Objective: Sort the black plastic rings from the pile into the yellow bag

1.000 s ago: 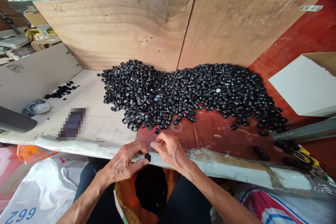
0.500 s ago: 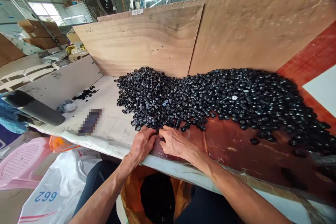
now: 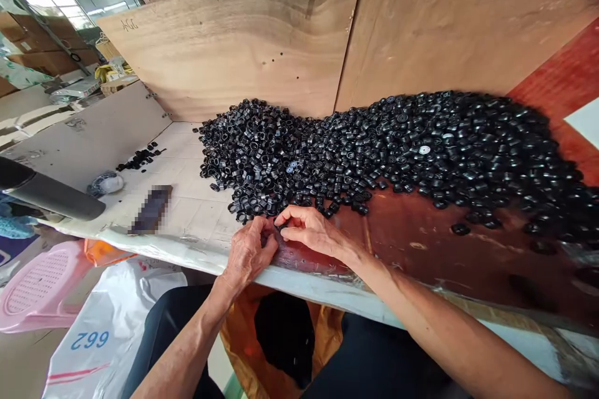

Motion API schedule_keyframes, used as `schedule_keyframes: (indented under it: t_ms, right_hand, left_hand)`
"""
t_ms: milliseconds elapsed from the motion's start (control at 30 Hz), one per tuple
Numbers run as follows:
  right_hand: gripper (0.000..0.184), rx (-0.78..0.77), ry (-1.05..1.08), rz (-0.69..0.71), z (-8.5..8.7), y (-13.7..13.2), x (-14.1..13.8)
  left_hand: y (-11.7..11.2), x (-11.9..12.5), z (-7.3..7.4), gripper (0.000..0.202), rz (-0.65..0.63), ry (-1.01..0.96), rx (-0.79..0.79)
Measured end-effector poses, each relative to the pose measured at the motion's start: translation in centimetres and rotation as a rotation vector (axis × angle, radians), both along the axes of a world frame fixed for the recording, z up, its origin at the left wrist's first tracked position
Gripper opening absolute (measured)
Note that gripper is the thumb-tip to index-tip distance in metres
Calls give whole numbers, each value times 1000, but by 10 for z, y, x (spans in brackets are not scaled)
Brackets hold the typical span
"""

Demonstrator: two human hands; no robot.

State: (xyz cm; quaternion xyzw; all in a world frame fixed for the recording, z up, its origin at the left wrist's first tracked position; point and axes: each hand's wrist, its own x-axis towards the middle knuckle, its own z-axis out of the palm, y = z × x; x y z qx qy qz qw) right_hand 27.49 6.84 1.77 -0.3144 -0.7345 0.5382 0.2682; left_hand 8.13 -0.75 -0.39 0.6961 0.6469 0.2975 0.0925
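A small black plastic ring (image 3: 279,225) appears pinched in the curled fingers of the right hand (image 3: 311,230), at the edge of the heaped pile (image 3: 374,156) on the surface (image 3: 402,249). The left hand (image 3: 248,254) curls just beside it, its grip unclear. A careless knock could send loose rings over the edge into the orange bag (image 3: 238,340). The white sack (image 3: 107,324) reads 662, upside down.

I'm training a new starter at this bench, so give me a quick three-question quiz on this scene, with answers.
1. True or false: the white disc lies apart from the pile of black rings.
2. Multiple choice: the left hand and right hand are at which part of the pile? A, the front edge; B, the back, against the plywood; C, the far right end.
3. Fill in the blank: the bag below the bench edge is ____.

Key: 1 false; 2 A; 3 orange.
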Motion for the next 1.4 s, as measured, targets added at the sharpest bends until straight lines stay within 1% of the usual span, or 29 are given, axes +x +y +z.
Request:
schedule_keyframes:
  t_ms: [100, 167, 233, 300, 333, 433, 533, 600, 700, 800, 867, 967, 1067, 1167, 1267, 1400]
  right_hand:
    - [18, -10, -31, -8, -4, 1, -1]
    - [13, 1, -47, -72, -7, 4, 0]
    - [12, 15, -50, -168, -9, 7, 2]
    - [14, 33, -56, -231, -10, 10, 5]
    - [15, 47, -68, -239, -10, 10, 6]
    - [16, 124, -97, -186, -10, 7, 5]
    - [18, 222, -36, -126, -11, 2, 2]
    - [21, 219, -16, -104, -13, 0, 0]
    - [24, 181, -51, -89, -14, -1, -1]
    - [18, 221, -57, -86, -13, -1, -1]
    - [15, 273, -16, -94, -11, -1, -1]
    - [14, 356, 77, -92, -10, -2, -1]
    - [14, 388, 88, -53, -12, -3, -2]
    - [14, 383, 40, -42, -15, -3, -2]
    - [14, 368, 23, -55, -14, -3, -3]
    - [14, 276, 43, -91, -12, -6, -4]
  left_hand:
    - [3, 1, -1, 29, -20, -31, -10]
    - [6, 1, -4, 34, 4, -48, -22]
    - [9, 0, -7, 36, 19, -45, -35]
    - [12, 0, -9, 36, 1, -27, -37]
    - [13, 0, -10, 35, -14, -20, -35]
    - [13, -1, -11, 30, -56, -29, -24]
    - [11, 0, -11, 30, -86, -32, -3]
    - [9, 0, -10, 31, -76, -37, 13]
    - [6, 0, -8, 33, -36, -101, 16]
    - [2, -1, -5, 32, -42, -198, 5]
    - [0, -1, -2, 30, -48, -243, 23]
    - [-2, -1, -1, 30, -45, -238, 68]
    - [-3, 1, 1, 32, -47, -237, 48]
    - [-4, 1, 1, 30, -41, -354, -14]
    - [-3, -1, 0, 28, -66, -503, -72]
    - [-2, -6, -4, 23, -125, -691, -94]
